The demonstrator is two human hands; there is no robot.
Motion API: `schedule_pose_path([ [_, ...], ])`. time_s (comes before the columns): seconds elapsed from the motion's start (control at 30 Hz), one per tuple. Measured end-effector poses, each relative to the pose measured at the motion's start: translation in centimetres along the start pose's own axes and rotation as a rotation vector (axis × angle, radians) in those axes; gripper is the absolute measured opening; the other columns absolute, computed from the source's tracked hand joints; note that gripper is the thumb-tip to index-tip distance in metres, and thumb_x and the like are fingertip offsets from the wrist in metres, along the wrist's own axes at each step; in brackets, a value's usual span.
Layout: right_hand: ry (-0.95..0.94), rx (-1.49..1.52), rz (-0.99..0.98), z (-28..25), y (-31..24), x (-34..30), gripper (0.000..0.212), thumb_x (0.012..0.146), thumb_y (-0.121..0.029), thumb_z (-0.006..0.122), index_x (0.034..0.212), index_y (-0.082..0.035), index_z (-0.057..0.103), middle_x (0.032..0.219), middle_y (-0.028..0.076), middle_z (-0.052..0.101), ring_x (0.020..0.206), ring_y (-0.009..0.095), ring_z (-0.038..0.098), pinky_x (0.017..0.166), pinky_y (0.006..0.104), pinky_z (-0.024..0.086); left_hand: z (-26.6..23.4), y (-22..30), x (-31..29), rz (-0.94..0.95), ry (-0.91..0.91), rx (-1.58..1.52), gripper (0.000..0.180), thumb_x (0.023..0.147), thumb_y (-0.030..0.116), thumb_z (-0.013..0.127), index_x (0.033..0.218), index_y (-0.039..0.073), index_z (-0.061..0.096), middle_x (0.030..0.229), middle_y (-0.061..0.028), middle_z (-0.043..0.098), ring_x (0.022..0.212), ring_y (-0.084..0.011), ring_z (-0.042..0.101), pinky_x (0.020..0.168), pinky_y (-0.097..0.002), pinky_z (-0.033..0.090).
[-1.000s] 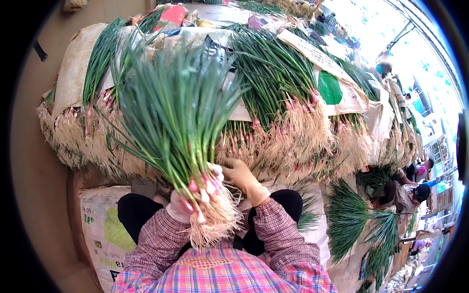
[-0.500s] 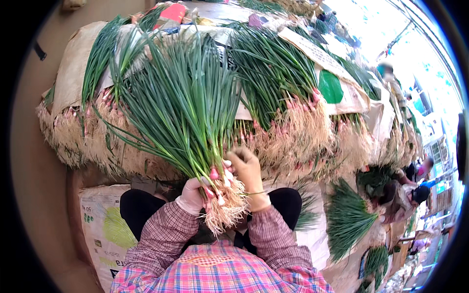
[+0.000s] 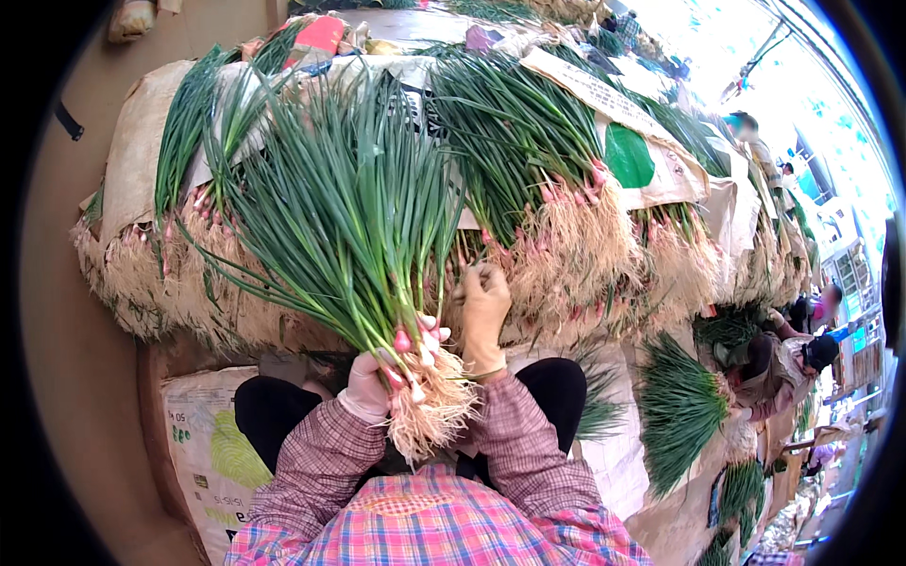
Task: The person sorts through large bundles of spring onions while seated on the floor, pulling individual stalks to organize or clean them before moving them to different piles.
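My left hand (image 3: 366, 385), in a pale glove, grips a large bunch of spring onions (image 3: 363, 208) just above its reddish bulbs. The long green leaves fan out away from me. Its pale, tangled roots (image 3: 434, 401) hang toward my lap. Right of the bunch is my right hand (image 3: 485, 307), in a tan glove, lifted off the stems with its fingers curled in a pinch. Whatever those fingertips hold, if anything, is too small to make out. Beyond them lies a long heap of more spring onions (image 3: 514, 123), bulbs and roots facing me.
Pale sacks (image 3: 142, 141) partly cover the heap. A printed sack (image 3: 203, 424) lies on the ground at my left, another pale sack (image 3: 609, 415) at my right. Farther right lies a separate bunch of spring onions (image 3: 681, 415), beside a crouching co-worker (image 3: 779, 363).
My right hand has moved up and slightly right, away from the bulbs, its fingers curling together. My left hand keeps its hold on the bunch. The view has shifted a little.
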State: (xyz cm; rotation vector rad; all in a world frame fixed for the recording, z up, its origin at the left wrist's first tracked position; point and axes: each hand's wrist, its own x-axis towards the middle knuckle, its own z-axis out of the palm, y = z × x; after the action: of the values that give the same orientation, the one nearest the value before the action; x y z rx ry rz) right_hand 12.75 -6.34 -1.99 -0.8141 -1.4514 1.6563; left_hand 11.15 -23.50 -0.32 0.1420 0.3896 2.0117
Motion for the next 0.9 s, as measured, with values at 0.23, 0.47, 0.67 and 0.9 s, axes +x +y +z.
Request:
schedule_pose_path([
  [0.23,0.097,-1.274,-0.688,-0.6,-2.8,3.7,0.022,0.087,-0.025,0.061,0.084,-0.004,0.058,0.069,0.009,0.06,0.058,0.021,0.06,0.053,0.0353,0.05,-0.6,-0.3,0.4,0.072,-0.069,0.032,0.022,0.076,0.019,0.065,0.091,0.004,0.057,0.13,-0.0169,0.048,0.114,-0.0281,0.049,0.096,-0.0408,0.043],
  [0.47,-0.142,-1.22,-0.591,-2.3,-5.3,-0.2,0.013,0.087,-0.018,0.058,0.084,-0.006,0.056,0.072,0.009,0.059,0.055,0.02,0.059,0.049,0.0315,0.047,0.2,0.2,0.7,0.102,-0.154,-0.049,0.053,0.078,0.025,0.066,0.122,0.001,0.05,0.127,-0.0189,0.049,0.121,-0.0283,0.047,0.105,-0.039,0.038],
  [0.67,-0.553,-0.555,-0.403,-4.9,-3.8,-6.6,0.017,0.088,-0.01,0.058,0.104,-0.004,0.06,0.085,0.005,0.063,0.064,0.012,0.058,0.058,0.0239,0.047,-0.9,-0.4,0.8,0.124,-0.116,0.073,0.063,0.077,0.03,0.062,0.127,-0.004,0.044,0.125,-0.0183,0.049,0.113,-0.0266,0.049,0.102,-0.0385,0.037],
  [0.9,-0.672,0.537,0.53,-1.4,-2.4,-2.3,0.045,0.089,-0.008,0.055,0.133,-0.008,0.044,0.106,0.005,0.059,0.083,0.01,0.054,0.072,0.0221,0.048,-0.3,-0.6,1.2,0.3,-0.272,0.013,0.049,0.079,0.038,0.065,0.114,0.006,0.055,0.121,-0.0131,0.05,0.116,-0.0284,0.045,0.098,-0.0426,0.039],
])
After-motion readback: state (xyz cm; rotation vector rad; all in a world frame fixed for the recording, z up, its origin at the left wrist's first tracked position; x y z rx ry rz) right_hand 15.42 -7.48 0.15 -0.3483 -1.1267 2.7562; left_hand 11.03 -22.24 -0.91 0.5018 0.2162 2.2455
